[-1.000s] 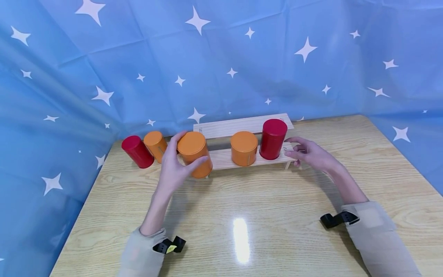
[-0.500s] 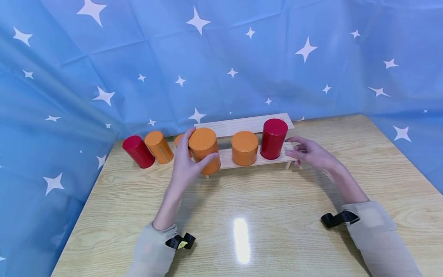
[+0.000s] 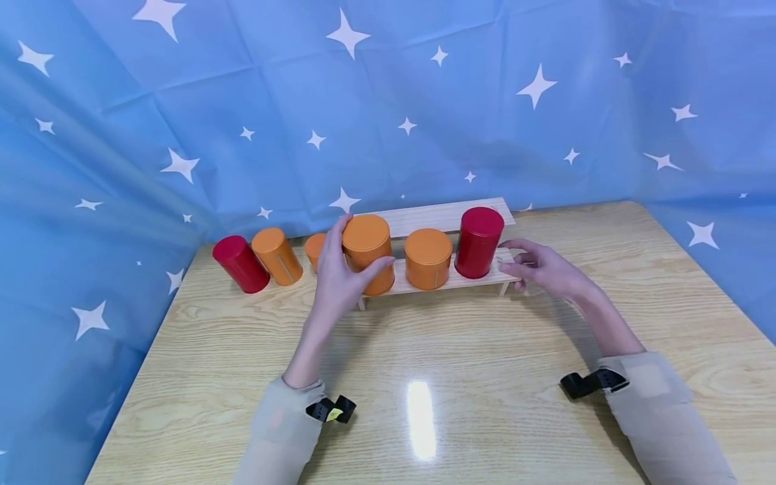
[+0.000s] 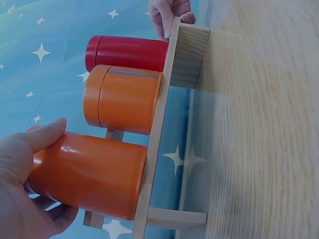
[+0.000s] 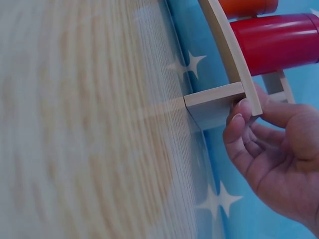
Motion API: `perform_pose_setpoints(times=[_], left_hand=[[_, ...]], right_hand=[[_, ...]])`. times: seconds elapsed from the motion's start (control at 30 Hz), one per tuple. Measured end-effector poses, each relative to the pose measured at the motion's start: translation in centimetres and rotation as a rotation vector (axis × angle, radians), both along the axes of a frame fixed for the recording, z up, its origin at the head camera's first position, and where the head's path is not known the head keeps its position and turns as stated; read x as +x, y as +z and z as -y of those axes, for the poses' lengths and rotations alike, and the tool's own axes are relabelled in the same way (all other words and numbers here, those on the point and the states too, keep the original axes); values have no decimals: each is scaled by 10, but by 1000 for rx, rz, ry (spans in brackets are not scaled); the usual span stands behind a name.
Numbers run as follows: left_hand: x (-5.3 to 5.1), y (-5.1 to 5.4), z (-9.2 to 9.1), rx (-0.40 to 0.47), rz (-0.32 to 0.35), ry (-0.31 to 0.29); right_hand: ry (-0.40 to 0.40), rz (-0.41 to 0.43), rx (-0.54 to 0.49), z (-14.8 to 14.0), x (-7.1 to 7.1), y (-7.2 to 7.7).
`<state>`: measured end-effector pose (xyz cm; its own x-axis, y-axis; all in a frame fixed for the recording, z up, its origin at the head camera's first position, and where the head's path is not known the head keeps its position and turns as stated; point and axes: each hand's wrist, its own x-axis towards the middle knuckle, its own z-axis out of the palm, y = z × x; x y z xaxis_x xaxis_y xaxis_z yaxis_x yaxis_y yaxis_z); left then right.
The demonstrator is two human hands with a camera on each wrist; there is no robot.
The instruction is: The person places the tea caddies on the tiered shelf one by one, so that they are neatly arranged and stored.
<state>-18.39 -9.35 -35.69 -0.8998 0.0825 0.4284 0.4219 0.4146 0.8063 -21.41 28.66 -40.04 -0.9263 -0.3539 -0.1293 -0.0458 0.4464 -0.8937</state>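
Shifts the large orange can (image 3: 371, 254) rightward and farther back since the earlier frame, gripped round its side by the left hand (image 3: 338, 277), the nearer one. Holds its long axis upright, base at the front step (image 4: 157, 119) of the wooden rack (image 3: 433, 217); cannot tell if fully resting. Leaves only a narrow gap rightward to the shorter orange can (image 3: 428, 260). Pinches the rack's right end with the right hand (image 3: 536, 268).
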Motion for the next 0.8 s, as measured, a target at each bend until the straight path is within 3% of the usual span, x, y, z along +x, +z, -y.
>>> perform_pose_setpoints(times=[0.5,0.8], left_hand=[[-2,-2,-3,6,-26,10],[0,0,1,-1,10,-10]], right_hand=[[-11,9,0,0,-1,0],[-5,8,4,1,0,0]])
